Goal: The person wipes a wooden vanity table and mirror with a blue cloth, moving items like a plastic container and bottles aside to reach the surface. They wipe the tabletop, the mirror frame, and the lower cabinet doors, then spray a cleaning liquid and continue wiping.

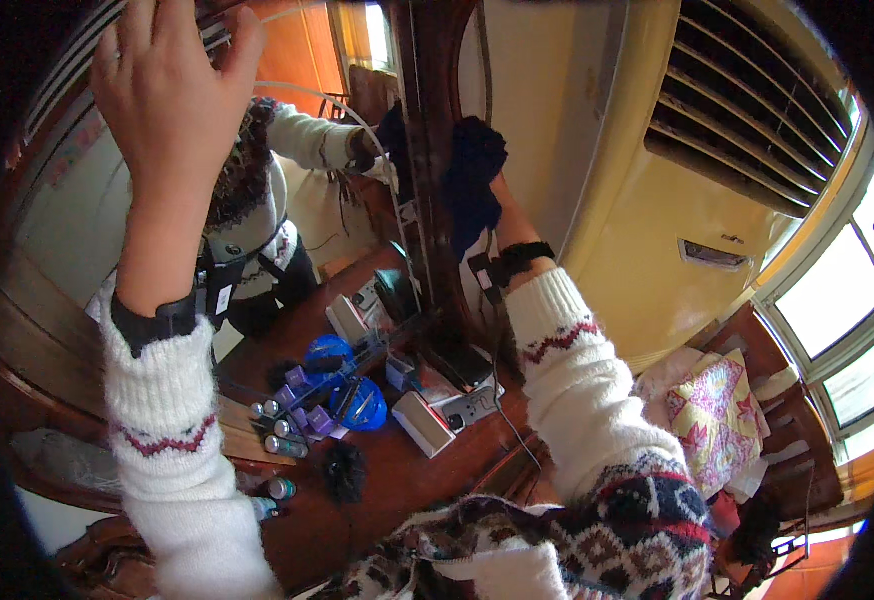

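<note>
My left hand is raised at the upper left, back towards me and thumb spread, with nothing in it. It is in front of a large mirror; whether the palm touches the glass or frame I cannot tell. My right hand holds a dark navy cloth against the side of the dark carved wooden mirror frame. The cloth bunches over the fingers and hides most of them. My reflection, in the same white patterned sweater, shows in the glass.
Below the mirror, a wooden dresser top carries a blue round container, small purple boxes, several small bottles, a white box, a power strip with a cord and a black fuzzy item. A yellowed floor-standing air conditioner stands right.
</note>
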Demonstrator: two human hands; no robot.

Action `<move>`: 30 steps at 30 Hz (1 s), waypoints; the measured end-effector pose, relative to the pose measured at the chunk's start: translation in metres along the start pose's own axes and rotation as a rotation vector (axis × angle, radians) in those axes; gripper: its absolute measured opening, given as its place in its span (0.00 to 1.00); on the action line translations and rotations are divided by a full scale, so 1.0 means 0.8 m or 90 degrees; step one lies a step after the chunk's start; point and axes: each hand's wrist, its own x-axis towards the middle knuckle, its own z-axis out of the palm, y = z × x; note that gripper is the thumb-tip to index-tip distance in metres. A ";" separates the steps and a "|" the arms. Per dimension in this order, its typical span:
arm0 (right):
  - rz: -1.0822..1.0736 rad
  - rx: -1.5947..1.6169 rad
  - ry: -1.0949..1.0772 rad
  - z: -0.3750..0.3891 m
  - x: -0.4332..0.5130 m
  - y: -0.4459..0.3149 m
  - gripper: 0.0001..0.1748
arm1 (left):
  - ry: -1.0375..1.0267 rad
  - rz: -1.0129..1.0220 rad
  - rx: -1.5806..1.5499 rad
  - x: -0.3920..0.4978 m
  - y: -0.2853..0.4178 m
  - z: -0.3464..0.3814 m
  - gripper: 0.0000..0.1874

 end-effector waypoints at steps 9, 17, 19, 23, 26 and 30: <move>0.005 -0.070 0.002 0.032 0.091 -0.003 0.15 | 0.019 0.019 0.004 -0.001 -0.008 -0.009 0.22; 0.102 -0.095 0.114 0.021 0.018 -0.035 0.12 | 0.105 0.113 -0.111 -0.036 0.007 0.008 0.25; 0.034 -0.011 0.173 0.013 -0.021 -0.030 0.12 | 0.028 0.045 -0.225 -0.081 0.039 0.010 0.24; 0.046 -0.013 0.067 0.002 -0.074 -0.011 0.13 | -0.158 -0.052 -0.537 -0.186 0.124 0.035 0.24; 0.119 -0.026 -0.020 0.000 -0.127 0.010 0.14 | -0.301 -0.236 -0.669 -0.267 0.187 0.044 0.24; 0.194 -0.044 -0.236 -0.018 -0.191 0.034 0.14 | -0.410 -0.377 -0.783 -0.344 0.252 0.029 0.28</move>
